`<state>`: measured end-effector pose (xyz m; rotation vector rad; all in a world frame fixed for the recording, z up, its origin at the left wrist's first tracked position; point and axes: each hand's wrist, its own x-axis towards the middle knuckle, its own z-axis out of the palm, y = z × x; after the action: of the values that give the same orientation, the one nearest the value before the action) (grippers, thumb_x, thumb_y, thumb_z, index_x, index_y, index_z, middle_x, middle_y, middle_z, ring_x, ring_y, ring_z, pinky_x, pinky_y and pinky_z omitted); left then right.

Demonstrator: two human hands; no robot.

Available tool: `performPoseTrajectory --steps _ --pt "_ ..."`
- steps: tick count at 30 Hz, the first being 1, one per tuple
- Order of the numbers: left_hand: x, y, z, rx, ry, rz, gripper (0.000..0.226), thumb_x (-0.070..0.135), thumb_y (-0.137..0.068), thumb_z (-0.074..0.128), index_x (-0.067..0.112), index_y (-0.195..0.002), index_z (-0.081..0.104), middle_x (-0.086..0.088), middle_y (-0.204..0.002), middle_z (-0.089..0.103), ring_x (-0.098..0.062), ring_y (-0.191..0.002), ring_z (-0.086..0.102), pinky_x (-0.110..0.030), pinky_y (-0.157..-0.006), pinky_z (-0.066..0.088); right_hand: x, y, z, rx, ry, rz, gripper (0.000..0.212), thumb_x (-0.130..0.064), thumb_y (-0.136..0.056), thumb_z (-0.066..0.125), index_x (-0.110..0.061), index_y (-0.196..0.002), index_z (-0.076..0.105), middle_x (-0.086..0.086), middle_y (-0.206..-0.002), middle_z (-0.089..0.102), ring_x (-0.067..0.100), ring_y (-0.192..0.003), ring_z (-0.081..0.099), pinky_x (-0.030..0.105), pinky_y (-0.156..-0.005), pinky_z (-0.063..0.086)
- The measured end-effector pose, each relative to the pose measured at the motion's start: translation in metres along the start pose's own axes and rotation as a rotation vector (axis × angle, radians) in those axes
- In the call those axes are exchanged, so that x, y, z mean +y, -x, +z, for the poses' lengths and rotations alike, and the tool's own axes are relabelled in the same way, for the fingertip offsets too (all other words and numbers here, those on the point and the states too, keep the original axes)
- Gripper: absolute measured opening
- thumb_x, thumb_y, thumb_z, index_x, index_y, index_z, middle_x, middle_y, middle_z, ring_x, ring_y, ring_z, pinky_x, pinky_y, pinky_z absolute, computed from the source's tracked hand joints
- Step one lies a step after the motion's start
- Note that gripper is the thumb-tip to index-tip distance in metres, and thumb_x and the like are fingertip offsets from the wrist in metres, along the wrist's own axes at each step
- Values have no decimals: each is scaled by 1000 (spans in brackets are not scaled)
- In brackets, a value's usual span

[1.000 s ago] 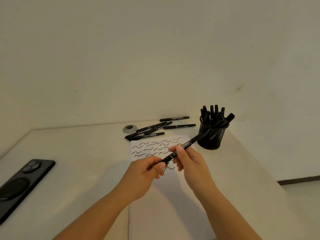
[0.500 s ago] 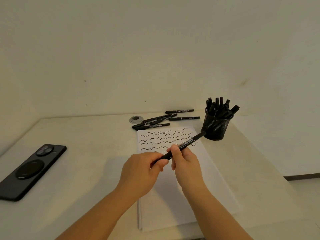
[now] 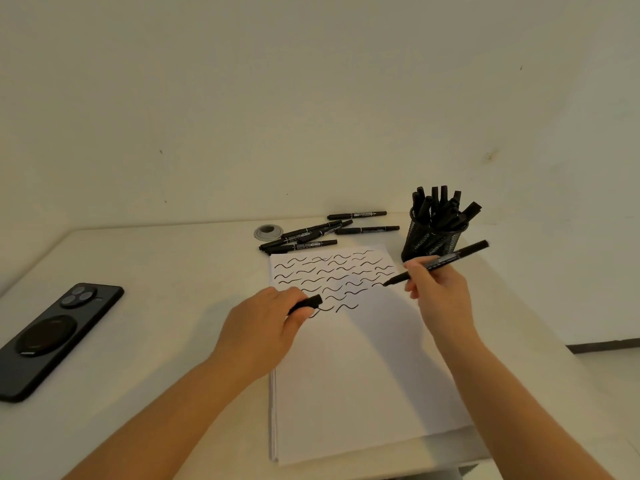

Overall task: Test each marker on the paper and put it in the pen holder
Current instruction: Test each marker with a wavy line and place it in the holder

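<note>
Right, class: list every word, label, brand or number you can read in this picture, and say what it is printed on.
Nothing can be read.
Held marker: pale label band, print blurred.
Loose markers on the table: label strips, too small.
Pen holder: no legible sign.
Phone: no visible brand.
Paper: only wavy test strokes, no writing.

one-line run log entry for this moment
phase: uncapped | left hand: holds cap | right hand: holds marker, tip over paper
</note>
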<state>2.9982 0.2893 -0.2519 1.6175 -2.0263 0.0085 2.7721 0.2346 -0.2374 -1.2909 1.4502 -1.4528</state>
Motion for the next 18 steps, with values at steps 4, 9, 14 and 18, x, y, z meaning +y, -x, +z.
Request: performPoseTrajectory --steps 4,9,14,18 --pt "5 -12 11 -106 -43 3 27 45 -94 33 30 -108 52 13 -78 41 -8 -75 42 -27 -61 37 16 -8 11 -167 81 0 12 -10 -86 55 -19 -78 57 6 -70 67 6 -61 62 14 -53 45" --pt "-6 -6 19 -134 52 0 23 41 -95 36 28 -104 52 17 -76 38 -3 -80 36 -23 -62 31 37 -11 7 -153 167 7 15 -16 -83 56 -25 -71 57 -1 -64 69 14 -70 65 34 -72 51" --pt "-9 -4 21 -114 108 -4 22 39 -94 38 26 -101 54 20 -72 37 0 -73 38 -16 -57 28 34 -6 12 -317 204 -60 15 -15 -82 59 -26 -72 60 -9 -66 69 2 -72 67 21 -66 45" --pt "-11 -4 22 -119 120 -27 22 39 -94 38 27 -101 55 16 -74 40 -4 -76 40 -20 -61 30 34 -7 12 -287 274 -71 14 -19 -83 58 -28 -72 59 -5 -70 68 7 -72 63 20 -60 41"
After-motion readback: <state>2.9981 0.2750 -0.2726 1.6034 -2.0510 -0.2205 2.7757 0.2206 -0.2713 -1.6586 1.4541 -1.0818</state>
